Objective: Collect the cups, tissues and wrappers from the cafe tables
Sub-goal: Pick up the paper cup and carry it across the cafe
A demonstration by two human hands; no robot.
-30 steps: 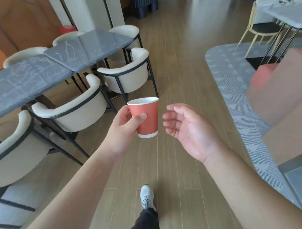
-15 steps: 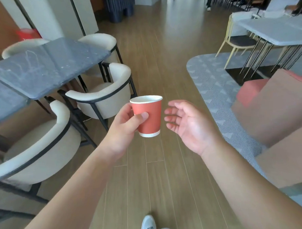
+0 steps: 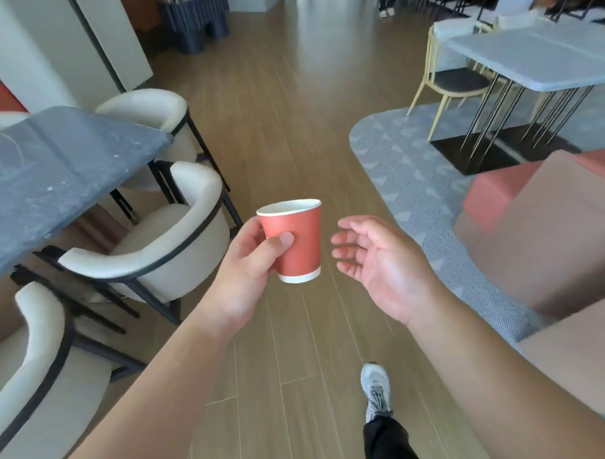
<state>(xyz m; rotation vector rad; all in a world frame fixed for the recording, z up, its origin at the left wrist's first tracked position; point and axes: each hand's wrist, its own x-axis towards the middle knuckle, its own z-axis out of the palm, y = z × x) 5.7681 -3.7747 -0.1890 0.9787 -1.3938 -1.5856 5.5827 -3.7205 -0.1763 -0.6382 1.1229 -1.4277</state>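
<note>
A red paper cup with a white rim and white base is held upright in mid-air over the wooden floor. My left hand grips it, thumb across its front and fingers behind. My right hand hovers just to the right of the cup, palm turned toward it, fingers relaxed and holding nothing. A small gap separates it from the cup. No tissues or wrappers show in the head view.
A dark grey table with cream armchairs lines the left. A light grey table and a yellow-framed chair stand on a patterned carpet at the right. Pink and tan upholstered seating fills the right edge. A wooden aisle runs ahead.
I have walked forward along the aisle: the dark table and armchairs slid back on the left, the light grey table came nearer. Both hands keep their pose with the cup.
</note>
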